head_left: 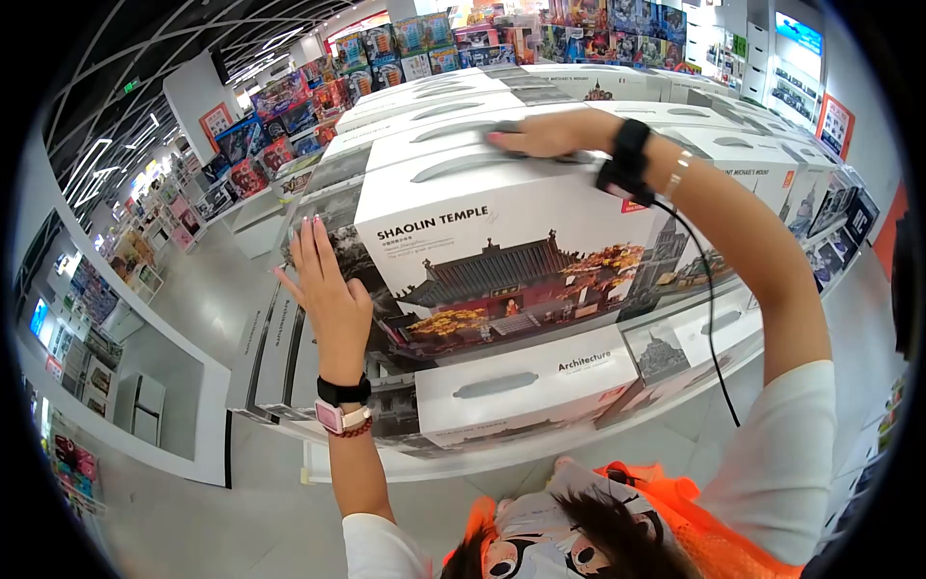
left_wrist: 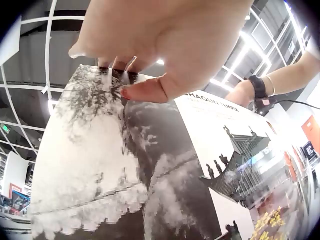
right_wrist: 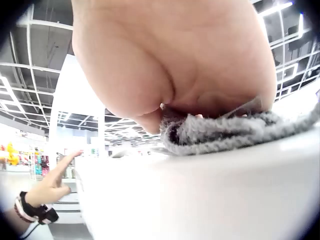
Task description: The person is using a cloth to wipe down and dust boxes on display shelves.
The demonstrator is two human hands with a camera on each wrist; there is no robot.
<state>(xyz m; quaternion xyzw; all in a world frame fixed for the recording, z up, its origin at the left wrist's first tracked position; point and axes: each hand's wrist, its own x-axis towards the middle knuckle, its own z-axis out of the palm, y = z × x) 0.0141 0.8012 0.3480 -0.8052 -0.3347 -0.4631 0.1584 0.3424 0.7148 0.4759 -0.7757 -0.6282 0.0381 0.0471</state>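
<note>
A large white box [head_left: 386, 207] printed "Shaolin Temple" stands in front of me, with a temple picture on its front and a grey handle [head_left: 453, 170] on top. My left hand [head_left: 331, 294] rests along its left side, fingers straight and pointing to the top edge. In the left wrist view, its thumb lies against the grey cloud-printed side [left_wrist: 100, 155]. On the box top, my right hand [head_left: 555, 133] grips a bunched grey cloth [right_wrist: 220, 132]. The right wrist view has the cloth pressed under the palm on the white surface [right_wrist: 200, 195]; the fingertips are mostly hidden.
Another white box [head_left: 521, 391] marked "Architecture" sits lower in front. More white boxes [head_left: 598, 82] line up behind and to the right. Colourful toy boxes [head_left: 410, 48] are stacked at the back, and a tiled floor [head_left: 188, 275] runs along the left.
</note>
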